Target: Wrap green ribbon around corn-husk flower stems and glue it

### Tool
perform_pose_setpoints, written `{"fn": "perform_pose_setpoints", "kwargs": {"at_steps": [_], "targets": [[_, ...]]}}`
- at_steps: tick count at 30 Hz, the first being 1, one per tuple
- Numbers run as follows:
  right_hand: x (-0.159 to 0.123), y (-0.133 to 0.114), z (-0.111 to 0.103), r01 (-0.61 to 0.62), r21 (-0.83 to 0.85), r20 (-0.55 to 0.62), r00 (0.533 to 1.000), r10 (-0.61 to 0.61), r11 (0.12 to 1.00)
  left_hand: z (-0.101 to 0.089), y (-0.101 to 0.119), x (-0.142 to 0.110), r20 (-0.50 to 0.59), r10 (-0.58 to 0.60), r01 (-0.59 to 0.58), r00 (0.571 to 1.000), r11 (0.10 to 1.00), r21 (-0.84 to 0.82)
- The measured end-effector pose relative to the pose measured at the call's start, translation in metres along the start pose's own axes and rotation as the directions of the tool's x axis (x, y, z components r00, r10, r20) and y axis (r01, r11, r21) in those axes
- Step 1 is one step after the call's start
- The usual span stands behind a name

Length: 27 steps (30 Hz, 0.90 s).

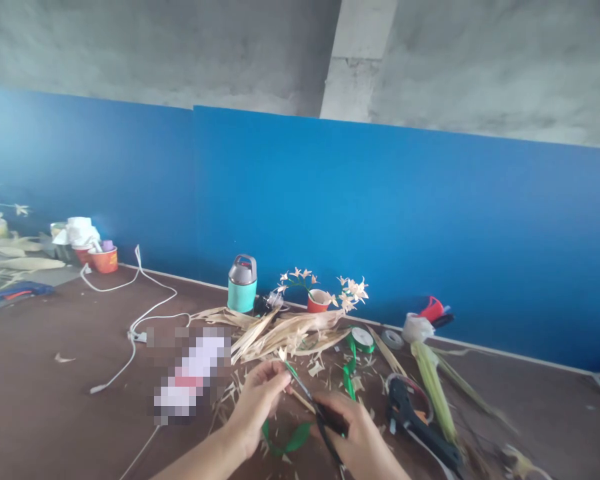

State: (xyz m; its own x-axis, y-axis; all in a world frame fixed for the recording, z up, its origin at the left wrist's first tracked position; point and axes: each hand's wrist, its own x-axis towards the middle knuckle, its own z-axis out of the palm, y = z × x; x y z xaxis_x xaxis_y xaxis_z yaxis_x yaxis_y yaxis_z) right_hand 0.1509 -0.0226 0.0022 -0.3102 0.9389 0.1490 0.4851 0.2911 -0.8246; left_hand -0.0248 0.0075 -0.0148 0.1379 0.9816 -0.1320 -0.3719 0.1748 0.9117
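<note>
My left hand is closed in a pinch on a small pale husk flower whose short stem looks green. In my right hand is a pair of scissors, its blades pointing up and left toward the flower's stem. Whether the blades touch the stem I cannot tell. A thin pale stick shows between the two hands. Below them hangs a loop of green ribbon; which hand holds it, if either, is unclear. Husk scraps lie on the table about my hands.
Beyond my hands are dried husks, a ribbon spool and a cup with husk flowers. A black glue gun lies right, beside a green husk. A turquoise container stands behind; white cables run left.
</note>
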Motion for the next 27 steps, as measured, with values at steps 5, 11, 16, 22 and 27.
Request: {"fn": "perform_pose_setpoints", "kwargs": {"at_steps": [5,11,16,22,27], "targets": [[0.001,0.006,-0.002,-0.027,-0.004,0.014,1.0,0.027,1.0,0.003,0.004,-0.003,-0.016,-0.002,0.002,1.0,0.999,0.051],[0.0,0.007,-0.005,-0.035,0.052,0.035,0.999,0.034,0.998,0.003,0.006,-0.005,-0.01,0.007,-0.007,1.0,0.996,0.089],[-0.001,0.009,-0.003,-0.1,0.201,0.068,0.994,0.088,0.975,0.002,0.008,-0.004,0.033,0.012,-0.014,0.999,0.998,0.068],[-0.005,0.011,-0.002,-0.315,0.612,0.18,0.949,0.261,0.725,-0.001,0.014,-0.006,0.122,0.017,-0.006,0.992,0.996,-0.092],[-0.009,0.013,-0.005,-0.39,0.774,0.306,0.92,0.245,0.498,-0.004,0.018,-0.004,0.197,-0.184,0.234,0.963,0.933,-0.273]]}}
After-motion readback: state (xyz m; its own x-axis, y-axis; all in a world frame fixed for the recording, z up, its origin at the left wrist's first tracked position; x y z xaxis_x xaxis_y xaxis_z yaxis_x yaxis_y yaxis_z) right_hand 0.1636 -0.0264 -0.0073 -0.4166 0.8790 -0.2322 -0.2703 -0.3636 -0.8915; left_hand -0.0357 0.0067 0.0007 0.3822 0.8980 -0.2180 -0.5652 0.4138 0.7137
